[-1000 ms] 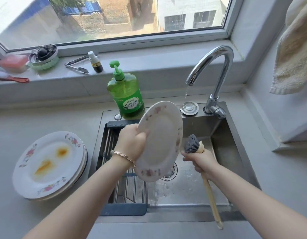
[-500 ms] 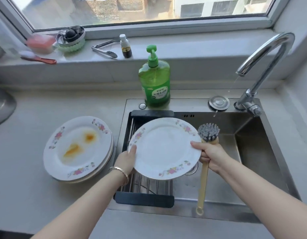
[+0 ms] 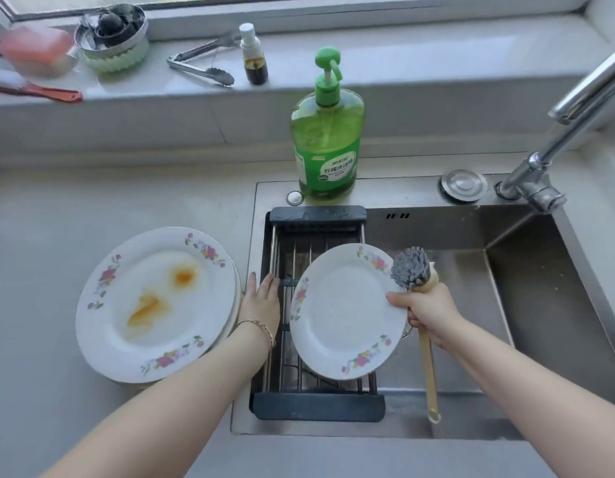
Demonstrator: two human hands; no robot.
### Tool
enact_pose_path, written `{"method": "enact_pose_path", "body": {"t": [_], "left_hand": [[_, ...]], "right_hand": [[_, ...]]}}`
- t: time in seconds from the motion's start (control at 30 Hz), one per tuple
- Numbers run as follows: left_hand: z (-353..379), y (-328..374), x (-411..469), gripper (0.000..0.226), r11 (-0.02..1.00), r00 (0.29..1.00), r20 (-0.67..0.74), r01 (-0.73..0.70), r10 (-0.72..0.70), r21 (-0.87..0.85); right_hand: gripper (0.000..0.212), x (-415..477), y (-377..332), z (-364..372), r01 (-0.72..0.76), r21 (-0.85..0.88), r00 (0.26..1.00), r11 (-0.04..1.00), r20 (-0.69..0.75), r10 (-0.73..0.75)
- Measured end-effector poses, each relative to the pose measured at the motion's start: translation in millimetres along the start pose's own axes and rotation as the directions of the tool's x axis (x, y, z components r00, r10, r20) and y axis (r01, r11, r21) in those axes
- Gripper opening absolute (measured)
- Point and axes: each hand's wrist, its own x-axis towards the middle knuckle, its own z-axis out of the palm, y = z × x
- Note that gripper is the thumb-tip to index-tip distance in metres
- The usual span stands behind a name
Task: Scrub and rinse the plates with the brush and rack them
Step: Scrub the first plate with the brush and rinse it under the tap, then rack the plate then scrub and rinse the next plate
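Over the sink's left half we hold the white round floral-rimmed plate (image 3: 344,312) tilted above the dark-ended steel-bar rack (image 3: 316,215). Its lower rim is near the rack's front end bar; can't tell if touching. Our right hand (image 3: 427,313) pinches the plate's right rim w/ the thumb, and its fingers curl round the pale wooden brush (image 3: 411,267). The grey bristle head points up, just beside the rim. Our left hand (image 3: 263,301) is flat, fingers straight, at the rack's left rail, betw. the plate and the stack of stained floral plates (image 3: 154,305) on the matte grey counter (image 3: 92,208). Open room lies right, in the brushed steel sink basin (image 3: 540,322). Behind the rack stands the green plastic soap pump bottle (image 3: 326,139), w/ the chrome tap (image 3: 537,174) far right.
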Motion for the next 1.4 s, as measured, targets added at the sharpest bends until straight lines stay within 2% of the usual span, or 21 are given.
{"method": "enact_pose_path", "body": {"t": [0.13, 0.33, 0.4, 0.5, 0.57, 0.6, 0.7, 0.77, 0.83, 0.9, 0.97, 1.03, 1.1, 1.13, 1.17, 1.2, 1.27, 1.33, 1.4], "left_hand": [[6, -1, 0, 0.094, 1.0, 1.0, 0.018, 0.0, 0.001, -0.024], [4, 1, -2, 0.082, 0.995, 1.0, 0.02, 0.001, 0.001, -0.101], [3, 2, -2, 0.08, 0.994, 1.0, 0.023, -0.006, 0.008, -0.112], [3, 3, -2, 0.081, 0.991, 1.0, 0.029, -0.003, 0.007, -0.131], [4, 3, -1, 0.085, 0.992, 1.0, 0.031, -0.001, 0.005, -0.124], [5, 3, -1, 0.086, 0.993, 1.0, 0.028, -0.003, 0.007, -0.118], [7, 5, -1, 0.084, 0.99, 1.0, 0.017, -0.003, 0.006, -0.144], [6, 5, -2, 0.08, 0.989, 1.0, 0.009, -0.008, 0.009, -0.147], [5, 4, -5, 0.073, 0.987, 1.0, -0.005, -0.022, 0.021, -0.16], [-1, 2, -12, 0.065, 0.972, 0.996, -0.084, -0.061, 0.043, -0.227], [-9, -5, -24, 0.055, 0.898, 0.961, -0.275, -0.131, 0.011, -0.42], [-12, -22, -41, 0.039, 0.774, 0.833, -0.533, -0.235, -0.152, -0.588], [-7, -51, -56, 0.035, 0.738, 0.702, -0.636, -0.235, -0.322, -0.633], [2, -67, -62, 0.034, 0.723, 0.674, -0.618, -0.177, -0.406, -0.668], [10, -82, -67, 0.034, 0.664, 0.668, -0.549, -0.109, -0.502, -0.739], [21, -97, -70, 0.039, 0.573, 0.672, -0.434, -0.018, -0.6, -0.82], [45, -124, -78, 0.052, 0.339, 0.689, -0.102, 0.218, -0.718, -0.915], [64, -140, -84, 0.058, 0.145, 0.645, 0.169, 0.404, -0.745, -0.903], [79, -151, -88, 0.057, 0.004, 0.604, 0.37, 0.526, -0.705, -0.851]], "right_hand": [[0.015, 7, 8, 15, -0.019, -0.053, 0.999, 0.998, 0.024, 0.02], [0.016, 18, 12, 20, -0.058, -0.186, 0.995, 0.981, 0.068, 0.072], [0.016, 23, 15, 24, -0.058, -0.243, 0.997, 0.968, 0.033, 0.068], [0.019, 26, 13, 27, -0.051, -0.472, 0.998, 0.88, -0.047, 0.032], [0.013, 22, 10, 29, -0.037, -0.581, 0.998, 0.813, -0.061, 0.002], [0.009, 20, 9, 30, -0.029, -0.606, 0.998, 0.795, -0.061, -0.01], [0.014, 16, 12, 31, 0.008, -0.635, 0.997, 0.773, -0.057, -0.057], [0.007, 15, 13, 28, 0.019, -0.629, 0.995, 0.777, -0.064, -0.076], [0.011, 13, 10, 24, 0.026, -0.631, 0.989, 0.776, -0.094, -0.11], [0.015, 8, 3, 21, 0.076, -0.649, 0.973, 0.757, -0.117, -0.198], [0.02, 0, -9, 24, 0.153, -0.651, 0.954, 0.744, -0.098, -0.282], [0.024, -13, -24, 37, 0.21, -0.606, 0.955, 0.767, -0.041, -0.294], [0.02, -25, -38, 58, 0.238, -0.55, 0.966, 0.801, 0.051, -0.252], [0.022, -32, -43, 71, 0.247, -0.522, 0.969, 0.816, 0.112, -0.221], [0.025, -38, -45, 83, 0.25, -0.494, 0.967, 0.832, 0.175, -0.187], [0.027, -44, -47, 97, 0.249, -0.469, 0.961, 0.847, 0.228, -0.156], [0.027, -50, -46, 125, 0.232, -0.438, 0.949, 0.869, 0.296, -0.105], [0.029, -53, -42, 153, 0.216, -0.428, 0.945, 0.877, 0.317, -0.078], [0.029, -53, -41, 176, 0.2, -0.448, 0.947, 0.871, 0.317, -0.054]]}}
